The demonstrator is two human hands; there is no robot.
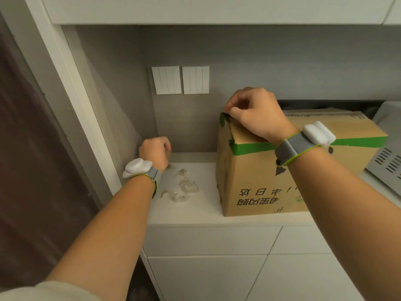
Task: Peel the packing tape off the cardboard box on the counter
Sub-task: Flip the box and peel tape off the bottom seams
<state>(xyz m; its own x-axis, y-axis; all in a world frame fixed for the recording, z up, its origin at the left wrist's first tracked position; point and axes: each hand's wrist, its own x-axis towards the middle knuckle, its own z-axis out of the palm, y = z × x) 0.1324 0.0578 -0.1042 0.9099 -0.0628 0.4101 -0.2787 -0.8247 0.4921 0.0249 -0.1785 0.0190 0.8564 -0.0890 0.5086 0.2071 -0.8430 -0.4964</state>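
atop the box (pixel 256 181) corner, right hand (pixel 253 114) seemingly pinches green tape (pixel 249 147); left hand (pixel 155 152) curled.

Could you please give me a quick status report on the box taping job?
Right hand pinching at top corner of brown cardboard box. Left hand curled above crumpled clear tape scraps on white counter. Green tape band still on. Nothing blocking.
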